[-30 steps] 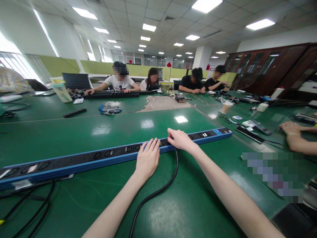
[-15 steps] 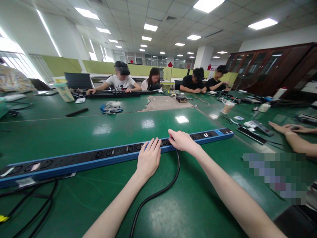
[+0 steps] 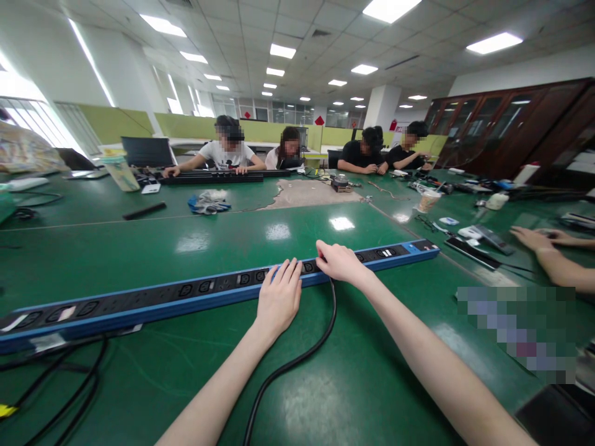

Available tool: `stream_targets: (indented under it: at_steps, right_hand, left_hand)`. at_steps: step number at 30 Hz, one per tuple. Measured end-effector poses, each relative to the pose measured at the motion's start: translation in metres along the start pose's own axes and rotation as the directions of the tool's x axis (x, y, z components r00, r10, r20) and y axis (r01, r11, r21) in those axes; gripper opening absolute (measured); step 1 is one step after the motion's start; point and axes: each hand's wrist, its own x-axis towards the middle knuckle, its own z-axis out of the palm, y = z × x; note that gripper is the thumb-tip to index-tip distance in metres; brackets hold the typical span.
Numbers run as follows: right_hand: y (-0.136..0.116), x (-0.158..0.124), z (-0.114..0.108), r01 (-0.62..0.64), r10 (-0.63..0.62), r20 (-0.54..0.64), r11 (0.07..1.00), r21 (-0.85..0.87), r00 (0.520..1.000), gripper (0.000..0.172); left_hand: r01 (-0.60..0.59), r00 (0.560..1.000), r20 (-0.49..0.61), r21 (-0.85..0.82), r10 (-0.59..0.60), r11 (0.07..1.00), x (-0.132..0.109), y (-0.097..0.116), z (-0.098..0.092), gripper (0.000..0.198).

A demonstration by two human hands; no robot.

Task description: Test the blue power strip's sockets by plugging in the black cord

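A long blue power strip (image 3: 158,301) with black sockets lies slantwise across the green table. My left hand (image 3: 281,294) rests flat on its middle, fingers stretched out together over the sockets. Just to the right, my right hand (image 3: 341,263) is closed at the strip's top, its fingers curled around the end of a black power cord (image 3: 328,328). That end is hidden under the hand. From there the cord runs down past the strip's near side and curves toward me between my forearms.
More black cables (image 3: 88,378) lie at the near left. Blue-and-white gloves (image 3: 209,202) and a black bar (image 3: 144,211) are farther back. At right are a drink cup (image 3: 428,199), small devices and a co-worker's hands (image 3: 539,240). Several people sit across the table.
My hands and the power strip stay in place. The cord's near part has barely shifted. The co-worker's hands at right have moved slightly.
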Motion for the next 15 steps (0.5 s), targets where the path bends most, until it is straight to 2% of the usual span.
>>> stream_targets:
  at_steps: [3,7,10,15]
  right_hand:
    - [0.0022,0.001,0.0009,0.017,-0.017,-0.002,1.0,0.01,1.0,0.02]
    - [0.0036,0.0011,-0.0005,-0.025,0.025,-0.001,0.999,0.02,1.0,0.021]
    - [0.005,0.0012,0.001,0.021,-0.021,0.003,0.999,0.028,1.0,0.021]
    - [0.0066,0.0069,0.0083,-0.013,0.017,-0.06,0.998,0.059,0.998,0.015]
  left_hand:
    - [-0.006,1.0,-0.006,-0.007,0.006,1.0,-0.0002,0.0001,-0.0002,0.054]
    - [-0.002,1.0,-0.007,-0.023,0.002,1.0,-0.0004,0.0001,-0.0003,0.054]
    - [0.001,1.0,-0.006,-0.026,-0.001,1.0,-0.0006,0.0001,-0.0001,0.054]
    - [-0.006,1.0,-0.005,-0.037,0.006,0.999,-0.0006,-0.0002,0.0005,0.055]
